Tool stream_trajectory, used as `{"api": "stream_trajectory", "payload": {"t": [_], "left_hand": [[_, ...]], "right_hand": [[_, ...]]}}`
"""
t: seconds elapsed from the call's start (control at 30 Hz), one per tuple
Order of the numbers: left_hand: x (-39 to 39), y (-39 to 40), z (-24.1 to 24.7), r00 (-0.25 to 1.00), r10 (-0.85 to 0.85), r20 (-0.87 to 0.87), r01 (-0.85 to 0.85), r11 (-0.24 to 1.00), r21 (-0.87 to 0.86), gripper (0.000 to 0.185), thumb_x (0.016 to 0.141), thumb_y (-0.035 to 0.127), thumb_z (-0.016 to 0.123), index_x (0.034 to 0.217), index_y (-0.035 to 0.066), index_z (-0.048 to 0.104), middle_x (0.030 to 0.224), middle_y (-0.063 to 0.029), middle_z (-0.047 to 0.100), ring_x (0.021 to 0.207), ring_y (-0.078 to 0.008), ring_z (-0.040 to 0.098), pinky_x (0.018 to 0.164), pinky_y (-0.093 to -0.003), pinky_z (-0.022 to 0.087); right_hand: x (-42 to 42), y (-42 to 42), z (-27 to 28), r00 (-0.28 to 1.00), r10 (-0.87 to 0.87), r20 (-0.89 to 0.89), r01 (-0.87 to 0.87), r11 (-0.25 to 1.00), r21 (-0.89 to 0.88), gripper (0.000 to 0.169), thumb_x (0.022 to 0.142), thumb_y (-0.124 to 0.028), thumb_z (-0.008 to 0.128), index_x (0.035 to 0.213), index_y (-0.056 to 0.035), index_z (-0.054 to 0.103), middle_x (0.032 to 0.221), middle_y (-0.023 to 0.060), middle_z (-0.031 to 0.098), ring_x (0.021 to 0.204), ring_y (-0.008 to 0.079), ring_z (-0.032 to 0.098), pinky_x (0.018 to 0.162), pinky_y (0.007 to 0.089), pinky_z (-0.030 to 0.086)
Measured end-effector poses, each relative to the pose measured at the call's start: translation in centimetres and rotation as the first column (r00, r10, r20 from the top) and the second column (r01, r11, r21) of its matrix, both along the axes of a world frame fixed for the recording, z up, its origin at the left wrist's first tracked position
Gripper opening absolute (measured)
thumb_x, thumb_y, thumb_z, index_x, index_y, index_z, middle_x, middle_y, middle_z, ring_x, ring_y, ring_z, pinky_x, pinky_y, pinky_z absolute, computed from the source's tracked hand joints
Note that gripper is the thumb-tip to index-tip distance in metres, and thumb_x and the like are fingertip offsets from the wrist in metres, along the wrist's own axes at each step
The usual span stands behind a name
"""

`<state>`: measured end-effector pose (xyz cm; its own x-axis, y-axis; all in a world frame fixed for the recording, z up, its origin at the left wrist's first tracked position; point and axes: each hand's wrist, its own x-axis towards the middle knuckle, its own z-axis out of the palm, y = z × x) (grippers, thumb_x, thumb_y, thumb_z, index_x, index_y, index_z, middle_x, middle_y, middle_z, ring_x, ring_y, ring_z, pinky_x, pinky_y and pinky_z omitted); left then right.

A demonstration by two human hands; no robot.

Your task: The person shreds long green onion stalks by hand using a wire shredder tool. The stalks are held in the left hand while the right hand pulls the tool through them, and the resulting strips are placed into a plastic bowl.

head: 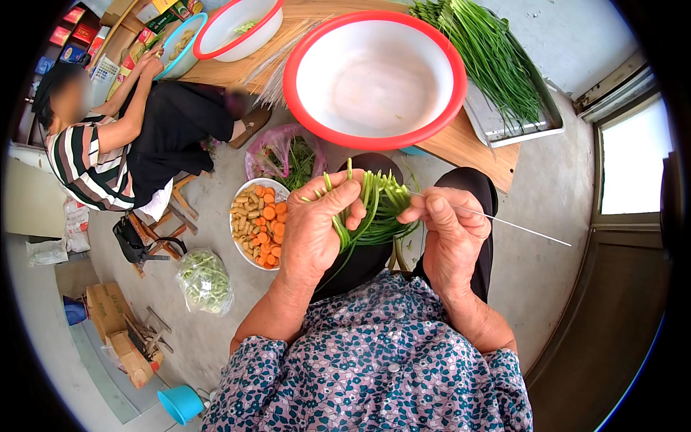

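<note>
My left hand (324,216) is closed on several green stalks, likely garlic chives, whose cut ends stick up past the thumb. My right hand (451,221) grips a thin metal skewer (518,222) between thumb and fingers, its free end pointing right. Between the hands, a row of chive stalks (378,186) sits at the skewer's other end, and their green leaves (380,229) hang over my lap. Beyond my hands stands a large white basin with a red rim (375,141), with hardly anything inside. More chives (486,59) lie on a metal tray (550,127) at the upper right.
Thin skewers (278,67) lie on the wooden table (475,148). On my left are a bowl of carrot slices and brown pieces (262,224), a pink bag of greens (286,154) and a clear bag of green vegetables (205,281). A co-worker (102,140) sits at the upper left.
</note>
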<state>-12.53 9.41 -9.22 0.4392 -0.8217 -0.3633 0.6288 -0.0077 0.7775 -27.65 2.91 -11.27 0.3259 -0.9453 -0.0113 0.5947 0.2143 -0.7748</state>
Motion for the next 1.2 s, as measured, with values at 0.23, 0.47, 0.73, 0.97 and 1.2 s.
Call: {"api": "stream_trajectory", "payload": {"t": [0.23, 0.47, 0.73, 0.97, 1.2], "left_hand": [[-0.3, 0.0, 0.1, 0.996, 0.002, 0.089, -0.004, 1.000, 0.025, 0.020, 0.083, 0.006, 0.066, 0.098, -0.008, 0.063, 0.076, -0.0077, 0.064, 0.060, -0.0120, 0.058, 0.050, -0.0213, 0.043], [-0.7, 0.0, 0.2, 0.987, 0.016, 0.161, -0.021, 0.999, 0.029, 0.017, 0.082, 0.004, 0.066, 0.095, -0.006, 0.064, 0.075, -0.0070, 0.064, 0.059, -0.0115, 0.058, 0.050, -0.0209, 0.043], [-0.9, 0.1, -0.1, 0.962, 0.026, 0.273, -0.032, 0.999, 0.018, 0.015, 0.081, 0.003, 0.067, 0.093, -0.006, 0.066, 0.076, -0.0075, 0.065, 0.059, -0.0110, 0.059, 0.050, -0.0208, 0.045], [-1.9, 0.0, -0.4, 0.930, -0.020, 0.366, 0.000, 0.999, 0.054, 0.016, 0.081, 0.003, 0.068, 0.094, -0.006, 0.065, 0.075, -0.0069, 0.065, 0.060, -0.0103, 0.059, 0.051, -0.0206, 0.045], [-1.6, 0.1, -1.0, 0.950, -0.078, 0.303, 0.086, 0.996, -0.014, 0.021, 0.084, 0.007, 0.066, 0.100, -0.006, 0.064, 0.078, -0.0056, 0.063, 0.064, -0.0094, 0.056, 0.057, -0.0216, 0.045]], "right_hand": [[0.2, 0.0, -0.1, 1.000, -0.016, -0.007, 0.016, 1.000, -0.007, 0.009, 0.084, -0.003, 0.064, 0.090, 0.0044, 0.065, 0.083, 0.0132, 0.066, 0.066, 0.0180, 0.064, 0.066, 0.0276, 0.053], [0.2, 0.0, -0.1, 1.000, -0.015, -0.008, 0.015, 1.000, 0.005, 0.009, 0.084, -0.003, 0.064, 0.089, 0.0043, 0.065, 0.082, 0.0127, 0.066, 0.066, 0.0170, 0.064, 0.066, 0.0269, 0.052], [0.0, 0.4, 0.0, 0.993, -0.059, -0.098, 0.053, 0.997, -0.064, 0.009, 0.083, -0.003, 0.065, 0.088, 0.0046, 0.066, 0.083, 0.0124, 0.065, 0.066, 0.0171, 0.064, 0.066, 0.0265, 0.052], [0.7, 0.3, -1.1, 0.965, -0.179, -0.192, 0.115, 0.946, -0.304, 0.009, 0.078, 0.002, 0.068, 0.088, 0.0006, 0.069, 0.087, 0.0085, 0.062, 0.075, 0.0126, 0.056, 0.069, 0.0222, 0.045], [0.6, -0.1, -1.4, 0.948, -0.170, -0.269, 0.097, 0.960, -0.263, 0.013, 0.078, -0.003, 0.070, 0.091, 0.0000, 0.069, 0.092, 0.0060, 0.059, 0.085, 0.0117, 0.052, 0.075, 0.0233, 0.042]]}}
